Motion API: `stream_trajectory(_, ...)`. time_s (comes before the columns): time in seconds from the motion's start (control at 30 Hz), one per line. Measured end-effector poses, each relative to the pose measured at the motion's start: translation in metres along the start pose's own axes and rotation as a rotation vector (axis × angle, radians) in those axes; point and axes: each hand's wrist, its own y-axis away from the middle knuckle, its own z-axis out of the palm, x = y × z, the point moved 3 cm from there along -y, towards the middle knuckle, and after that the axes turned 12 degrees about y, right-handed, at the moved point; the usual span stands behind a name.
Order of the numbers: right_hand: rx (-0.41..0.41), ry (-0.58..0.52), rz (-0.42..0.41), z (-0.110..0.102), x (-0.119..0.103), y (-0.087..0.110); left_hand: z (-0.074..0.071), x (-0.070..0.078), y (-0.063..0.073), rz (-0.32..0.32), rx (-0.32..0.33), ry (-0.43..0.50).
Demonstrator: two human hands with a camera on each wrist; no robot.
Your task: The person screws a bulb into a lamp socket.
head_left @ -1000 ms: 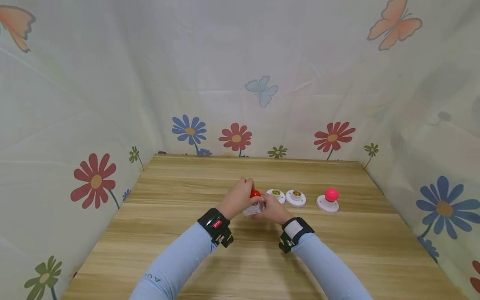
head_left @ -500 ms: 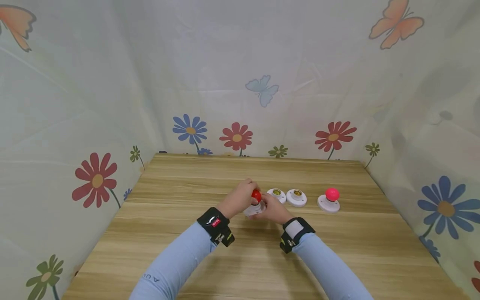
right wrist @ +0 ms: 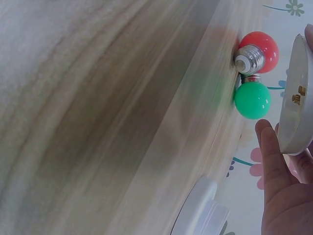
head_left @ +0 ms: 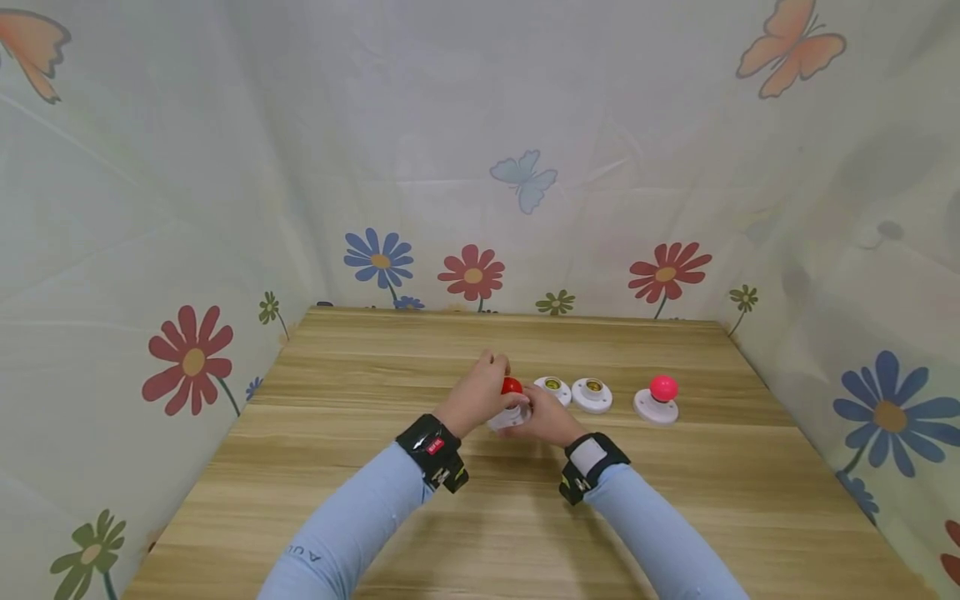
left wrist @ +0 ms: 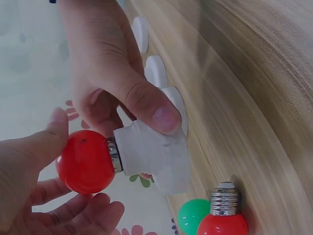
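While the left hand (head_left: 474,398) grips a round red bulb (left wrist: 85,161), the right hand (head_left: 551,418) clasps a white socket (left wrist: 154,155).
The bulb's silver metal base (left wrist: 115,155) meets the socket.

A glossy red bulb (left wrist: 85,162) is seen partly inserted in a round-based white socket (left wrist: 155,154), metal thread (left wrist: 114,154) exposed; both are held raised, apparently slightly tilted.

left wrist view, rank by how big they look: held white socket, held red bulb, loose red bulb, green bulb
1. Held white socket
2. Held red bulb
3. Loose red bulb, cut off below
4. Green bulb, judged by its visible part
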Motion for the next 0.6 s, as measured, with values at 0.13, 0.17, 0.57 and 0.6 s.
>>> stream_trajectory(0.13, -0.008, -0.006, -0.018, -0.0013, -0.0049, 0.0009, -0.0006, 0.0015, 0.0021, 0.001, 0.002, -0.037)
stream_trajectory(0.17, -0.011, -0.012, -0.021, -0.0013, -0.0054, 0.0009, -0.0004, 0.0019, 0.0021, 0.005, -0.002, -0.043)
stream_trajectory(0.57, 0.003, -0.012, -0.033, 0.0006, -0.0007, 0.0028, 0.0030, 0.0069, -0.0020, 0.090, -0.101, -0.029)
stream_trajectory(0.6, 0.002, -0.014, -0.027, 0.0010, -0.0003, 0.0032, 0.0031, 0.0065, -0.0019, 0.089, -0.107, -0.016)
